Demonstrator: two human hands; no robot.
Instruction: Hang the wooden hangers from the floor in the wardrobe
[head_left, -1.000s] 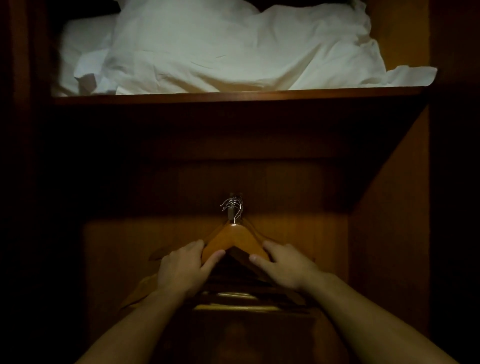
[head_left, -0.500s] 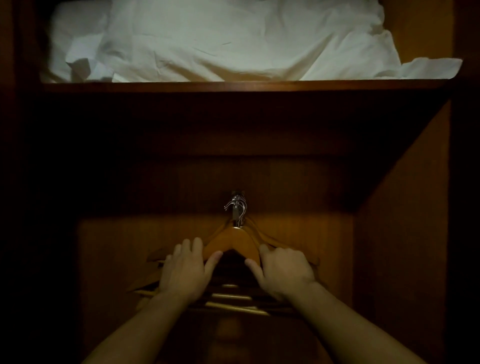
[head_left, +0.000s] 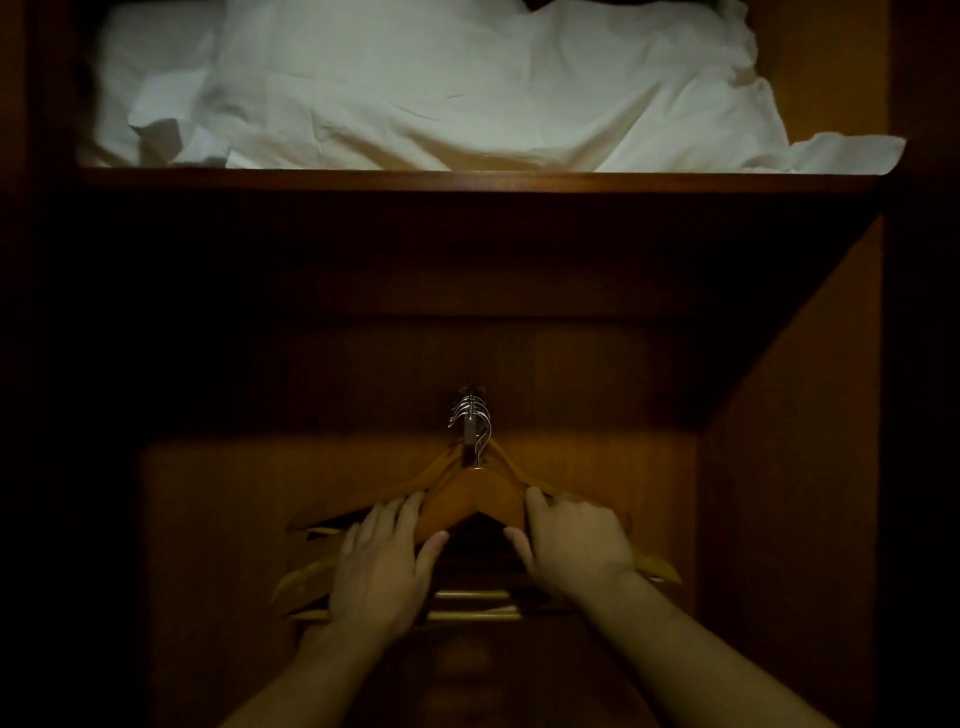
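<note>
Gripping the front hanger (head_left: 470, 501), left hand (head_left: 382, 566) and right hand (head_left: 574, 543) flank it.

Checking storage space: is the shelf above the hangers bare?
No, crumpled white bedding fills the shelf above the wooden hangers.

White bedding (head_left: 467, 88) is lying crumpled along the upper shelf (head_left: 467, 179), filling nearly its whole width. A loose corner of the fabric is spilling over the shelf's front edge at the far right, and a folded, creased patch is sitting at the left end. The shelf's wooden front edge is catching a little light, while the space directly beneath it is falling into deep shadow.
</note>
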